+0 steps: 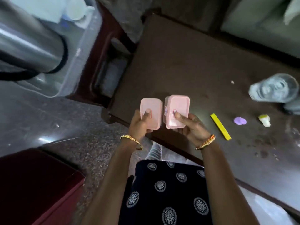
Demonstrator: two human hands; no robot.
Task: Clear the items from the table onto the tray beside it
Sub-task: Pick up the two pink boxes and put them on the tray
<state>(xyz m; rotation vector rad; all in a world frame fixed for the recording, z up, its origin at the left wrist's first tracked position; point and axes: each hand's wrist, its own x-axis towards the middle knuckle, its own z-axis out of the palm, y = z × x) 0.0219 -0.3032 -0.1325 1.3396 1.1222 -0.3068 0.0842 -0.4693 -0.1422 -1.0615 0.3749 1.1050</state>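
Two boxes in hand: the left hand [141, 122] grips the left pink box [151, 113], thumb on its top; the right hand [190, 125] grips the right pink box [177, 111] the same way. Both are lifted over the near-left corner of the table [186, 65].
Tray: the clear plastic tray [84, 51] sits left of the table, beyond a dark red gap; a white cup [76, 8] lies in it, and a steel flask [30, 44] looms blurred over it.
Left on the table: a yellow strip [220, 126] just right of the boxes, then a purple blob [240, 120], a small white-and-green bottle [265, 120], and a crumpled clear wrapper [274, 89] towards the far-right edge.
Risk, slip: each box is held at one end only, so I judge a quick swing towards the tray could tip one out of the fingers and onto the floor.
Risk, collision: the boxes nearly touch; carried together they may knock, or catch the tray wall or the flask.
Risk, lid: if a lid is loose, thumb pressure near the edge could pop it; the fit cannot be told.
Materials: boxes of smooth matt pink plastic, rectangular with rounded corners, small stickers under the thumbs; table dark, dull, smudged; tray translucent and hard-walled; flask brushed metal, cylindrical; wrapper thin and wrinkled.
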